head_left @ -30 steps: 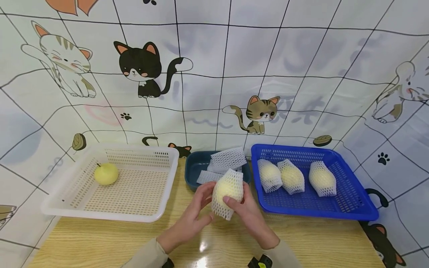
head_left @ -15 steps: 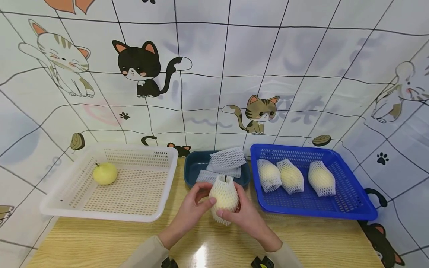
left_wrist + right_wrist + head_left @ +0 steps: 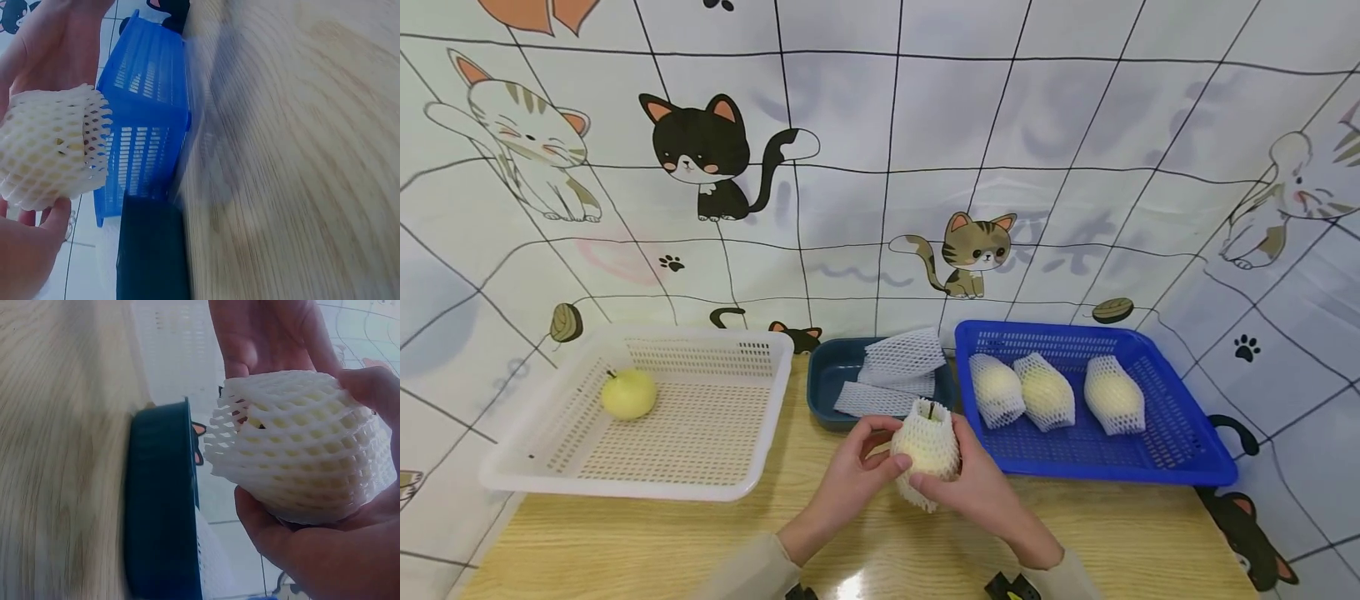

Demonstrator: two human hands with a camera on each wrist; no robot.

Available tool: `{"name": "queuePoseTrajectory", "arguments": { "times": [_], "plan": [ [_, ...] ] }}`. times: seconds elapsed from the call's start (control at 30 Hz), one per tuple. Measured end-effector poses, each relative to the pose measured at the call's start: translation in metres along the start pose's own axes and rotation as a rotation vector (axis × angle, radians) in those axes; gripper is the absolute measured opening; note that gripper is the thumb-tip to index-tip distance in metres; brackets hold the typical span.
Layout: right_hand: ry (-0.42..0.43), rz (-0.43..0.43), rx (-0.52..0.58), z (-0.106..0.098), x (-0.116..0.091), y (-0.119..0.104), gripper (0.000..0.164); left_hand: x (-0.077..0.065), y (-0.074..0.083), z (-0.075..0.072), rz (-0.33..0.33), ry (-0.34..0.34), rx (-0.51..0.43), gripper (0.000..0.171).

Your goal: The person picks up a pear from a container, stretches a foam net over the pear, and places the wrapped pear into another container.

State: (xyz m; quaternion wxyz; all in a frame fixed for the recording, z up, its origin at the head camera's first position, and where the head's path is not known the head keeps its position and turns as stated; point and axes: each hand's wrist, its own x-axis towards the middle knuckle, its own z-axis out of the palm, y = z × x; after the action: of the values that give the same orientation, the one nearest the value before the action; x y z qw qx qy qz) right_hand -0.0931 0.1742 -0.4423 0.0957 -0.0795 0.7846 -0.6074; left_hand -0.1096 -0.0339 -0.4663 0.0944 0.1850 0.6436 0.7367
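A pale yellow-green pear in a white foam net sleeve (image 3: 925, 450) is held above the front of the table, its dark stem showing in the sleeve's open top. My left hand (image 3: 857, 475) grips it from the left, thumb across the front. From the right, my right hand (image 3: 985, 487) holds it too, with its thumb low on the net. Both wrist views show the netted pear (image 3: 47, 147) (image 3: 306, 447) between the two hands. One bare pear (image 3: 628, 394) lies in the white basket (image 3: 647, 489) on the left.
Behind the hands stands a small dark teal tray (image 3: 829, 375) with several flat foam nets (image 3: 902, 354). On the right, a blue basket (image 3: 1105, 473) holds three netted pears (image 3: 1045, 392). A cat-print cloth (image 3: 850, 167) hangs behind the wooden table (image 3: 647, 542).
The netted pear has been turned so that its stem end points up, and the hands have shifted slightly right with it. Both thumbs have moved onto its front.
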Motion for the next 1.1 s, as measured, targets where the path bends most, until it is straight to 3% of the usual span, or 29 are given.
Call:
{"name": "queuePoseTrajectory", "arguments": {
  "times": [0.17, 0.33, 0.47, 0.6, 0.7, 0.9, 1.03, 1.1],
  "plan": [
    [0.050, 0.010, -0.015, -0.011, -0.010, -0.002, 0.091, 0.001, -0.001, 0.006, 0.035, -0.014, 0.001, 0.035],
    [0.099, -0.047, -0.039, -0.028, -0.019, -0.008, 0.085, 0.004, 0.000, 0.010, 0.085, 0.019, 0.131, 0.033],
    [0.134, -0.099, -0.053, -0.050, -0.028, -0.017, 0.077, 0.008, -0.002, 0.018, 0.163, -0.043, 0.374, 0.038],
    [0.178, -0.087, -0.131, -0.080, -0.036, -0.024, 0.072, 0.013, -0.004, 0.028, 0.270, -0.199, 0.648, 0.045],
    [0.197, -0.025, -0.232, -0.108, -0.040, -0.026, 0.073, 0.016, -0.004, 0.035, 0.339, -0.301, 0.805, 0.050],
    [0.229, 0.118, -0.407, -0.160, -0.040, -0.025, 0.081, 0.016, -0.006, 0.046, 0.439, -0.437, 1.133, 0.062],
    [0.243, 0.201, -0.485, -0.187, -0.037, -0.018, 0.085, 0.016, -0.010, 0.055, 0.456, -0.497, 1.311, 0.070],
    [0.236, 0.233, -0.521, -0.198, -0.035, -0.014, 0.087, 0.016, -0.013, 0.059, 0.448, -0.516, 1.353, 0.075]
  ]
}}
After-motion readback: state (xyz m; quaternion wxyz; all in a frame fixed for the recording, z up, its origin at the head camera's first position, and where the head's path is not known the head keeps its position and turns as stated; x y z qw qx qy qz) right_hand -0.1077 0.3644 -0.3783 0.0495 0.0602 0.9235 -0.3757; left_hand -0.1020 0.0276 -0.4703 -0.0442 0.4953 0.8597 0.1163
